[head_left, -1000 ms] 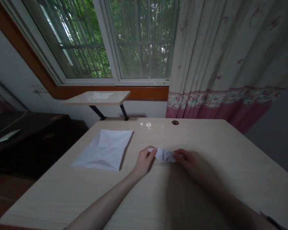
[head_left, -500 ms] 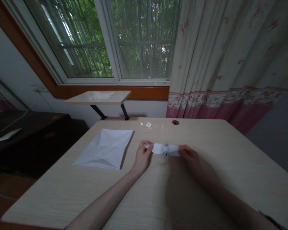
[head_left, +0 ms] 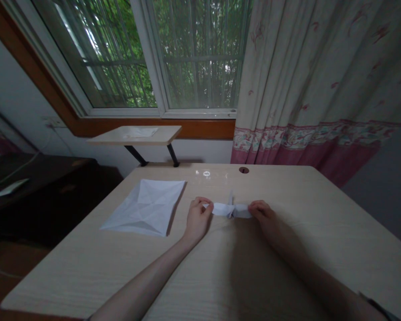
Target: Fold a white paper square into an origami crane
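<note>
A folded white paper piece spans the gap between my two hands, just over the table. It has flat flaps to either side and a small bunched part in the middle, from which a thin point sticks up. My left hand pinches the left flap between thumb and fingers. At the other end, my right hand is closed on the right flap's tip. To the left of my left hand lies a creased white sheet of paper, flat on the table and touched by neither hand.
A small raised shelf on black legs stands at the table's back left, with a thin white paper on it. A round cable hole is near the back edge. A curtain hangs behind on the right.
The middle of the folded paper has changed shape: a thin point now stands up above it more plainly. Both hands keep their hold in nearly the same place.
</note>
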The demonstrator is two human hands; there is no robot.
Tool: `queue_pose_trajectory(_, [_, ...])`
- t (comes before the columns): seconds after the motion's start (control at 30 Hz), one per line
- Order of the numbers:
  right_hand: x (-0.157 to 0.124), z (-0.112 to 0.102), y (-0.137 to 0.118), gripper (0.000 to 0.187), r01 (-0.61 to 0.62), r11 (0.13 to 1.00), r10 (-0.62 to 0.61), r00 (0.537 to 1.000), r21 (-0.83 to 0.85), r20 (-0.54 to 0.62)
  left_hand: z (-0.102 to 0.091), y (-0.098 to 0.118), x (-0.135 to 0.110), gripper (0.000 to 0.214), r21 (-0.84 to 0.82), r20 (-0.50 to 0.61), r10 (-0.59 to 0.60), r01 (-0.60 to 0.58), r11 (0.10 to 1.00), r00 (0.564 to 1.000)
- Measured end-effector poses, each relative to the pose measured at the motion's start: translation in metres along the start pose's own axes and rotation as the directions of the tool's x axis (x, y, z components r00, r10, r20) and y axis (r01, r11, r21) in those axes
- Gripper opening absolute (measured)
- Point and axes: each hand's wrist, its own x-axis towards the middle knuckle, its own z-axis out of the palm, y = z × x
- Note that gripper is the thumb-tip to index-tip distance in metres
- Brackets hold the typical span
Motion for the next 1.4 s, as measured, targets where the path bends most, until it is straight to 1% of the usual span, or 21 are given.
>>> queue_pose_trajectory(0.13, [0.001,0.001,-0.003,0.019,0.033,0.995,-0.03,0.999,-0.093,0.033,-0.001,0.003,-0.002,0.016,0.156,0.028,0.054,-0.057,0.986,0.998])
queue_pose_trajectory(0.23, [0.001,0.003,-0.006,0.017,0.023,0.989,-0.02,0.999,-0.144,0.026,-0.002,0.006,-0.004,0.009,0.193,0.0,0.086,-0.084,0.978,0.996])
queue_pose_trajectory(0.3, [0.001,0.004,-0.006,0.017,0.025,0.988,-0.023,1.0,-0.152,0.016,-0.002,0.008,-0.006,0.014,0.199,-0.042,0.151,-0.139,0.97,0.988])
queue_pose_trajectory(0.37, [0.001,0.007,-0.003,0.017,0.045,0.987,-0.045,0.999,-0.154,0.004,-0.002,0.009,-0.008,0.021,0.209,-0.072,0.247,-0.227,0.951,0.966])
queue_pose_trajectory(0.47, [0.0,0.011,0.006,0.012,0.093,0.983,-0.1,0.994,-0.16,-0.038,-0.001,0.011,-0.011,0.02,0.223,-0.067,0.362,-0.34,0.914,0.93])
queue_pose_trajectory(0.57, [-0.002,0.014,0.014,0.014,0.139,0.974,-0.151,0.987,-0.177,-0.061,0.0,0.015,-0.014,0.018,0.185,-0.007,0.44,-0.431,0.883,0.898])
queue_pose_trajectory(0.67, [-0.004,0.014,0.017,0.019,0.206,0.957,-0.219,0.975,-0.204,-0.04,0.002,0.019,-0.017,0.023,0.07,0.096,0.493,-0.5,0.863,0.865])
queue_pose_trajectory(0.73, [-0.004,0.013,0.016,0.021,0.263,0.939,-0.272,0.962,-0.222,-0.012,0.002,0.021,-0.018,0.021,0.025,0.153,0.489,-0.498,0.867,0.859])
queue_pose_trajectory(0.8, [-0.004,0.012,0.012,0.022,0.307,0.922,-0.309,0.951,-0.234,0.031,0.002,0.023,-0.02,0.019,0.02,0.2,0.463,-0.476,0.879,0.864])
queue_pose_trajectory(0.87, [-0.004,0.011,0.007,0.023,0.328,0.915,-0.319,0.945,-0.234,0.077,0.002,0.024,-0.021,0.02,0.023,0.24,0.442,-0.461,0.887,0.864])
queue_pose_trajectory(0.93, [-0.004,0.011,0.002,0.023,0.329,0.916,-0.311,0.944,-0.23,0.11,0.001,0.024,-0.021,0.02,0.031,0.257,0.437,-0.46,0.888,0.862])
queue_pose_trajectory(1.07, [-0.004,0.01,-0.002,0.017,0.325,0.924,-0.303,0.944,-0.203,0.133,0.001,0.021,-0.019,0.011,0.052,0.255,0.435,-0.461,0.886,0.864])
queue_pose_trajectory(1.17, [-0.005,0.01,-0.005,0.016,0.319,0.931,-0.294,0.943,-0.176,0.156,0.002,0.018,-0.018,0.012,0.069,0.235,0.426,-0.453,0.889,0.874])
queue_pose_trajectory(1.27, [-0.007,0.008,-0.009,0.018,0.333,0.932,-0.31,0.936,-0.14,0.165,0.003,0.017,-0.017,0.012,0.077,0.218,0.423,-0.448,0.891,0.879])
queue_pose_trajectory(1.4, [-0.008,0.007,-0.014,0.02,0.329,0.938,-0.308,0.935,-0.108,0.178,0.003,0.017,-0.016,0.014,0.049,0.194,0.436,-0.453,0.89,0.879])
